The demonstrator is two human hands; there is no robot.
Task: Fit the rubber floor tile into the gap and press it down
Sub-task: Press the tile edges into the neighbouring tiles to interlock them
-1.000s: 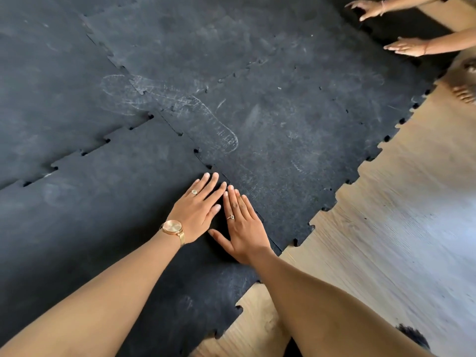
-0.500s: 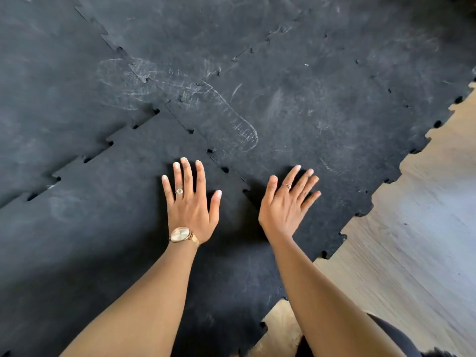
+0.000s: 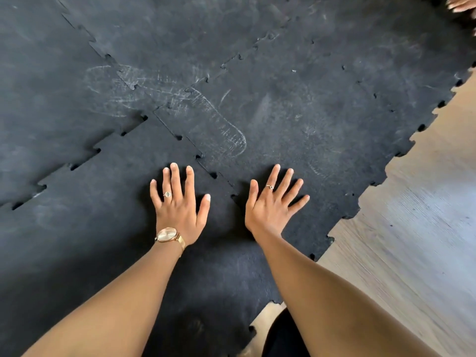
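Black rubber floor tiles with toothed interlocking edges cover most of the floor. My left hand (image 3: 179, 200), with a ring and a gold watch, lies flat with fingers spread on the near tile (image 3: 90, 228). My right hand (image 3: 271, 206) lies flat, fingers spread, on the neighbouring tile (image 3: 322, 130) to the right. The jagged seam (image 3: 206, 166) between these two tiles runs diagonally between my hands, with small dark notches along it. Neither hand holds anything.
Bare light wooden floor (image 3: 412, 228) lies to the right of the mat's toothed outer edge (image 3: 381, 181). Another person's fingertips (image 3: 461, 5) show at the top right corner. Dusty shoe prints (image 3: 211, 124) mark the tiles ahead.
My hands were side by side on the seam a second ago; they have spread apart, one on each tile. The view shifted, so the other person's hands are mostly out of frame.
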